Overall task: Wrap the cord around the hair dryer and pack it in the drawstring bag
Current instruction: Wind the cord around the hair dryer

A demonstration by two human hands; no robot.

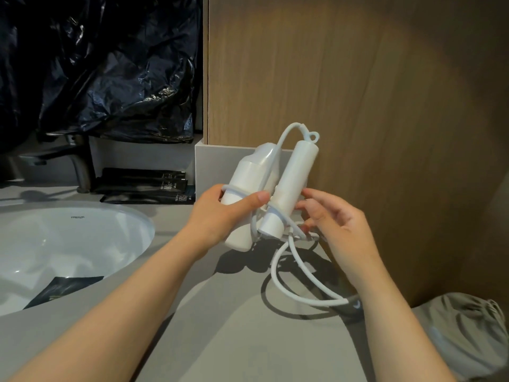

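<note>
You hold one smooth white plastic hair dryer [242, 208], folded, above the back edge of the grey surface [234, 326]. Your left hand [220, 213] grips its barrel. Your right hand [338, 227] pinches the single round white cord [286, 282], partly looped around the dryer. One crumpled grey fabric drawstring bag [462, 334] lies at the front right corner.

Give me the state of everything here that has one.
hair dryer, handle folded, gripped by the left hand
cord, partly wrapped, one loop loose, pinched by the right hand
drawstring bag, lying on the counter, not yet packed
faucet, no water running
</note>
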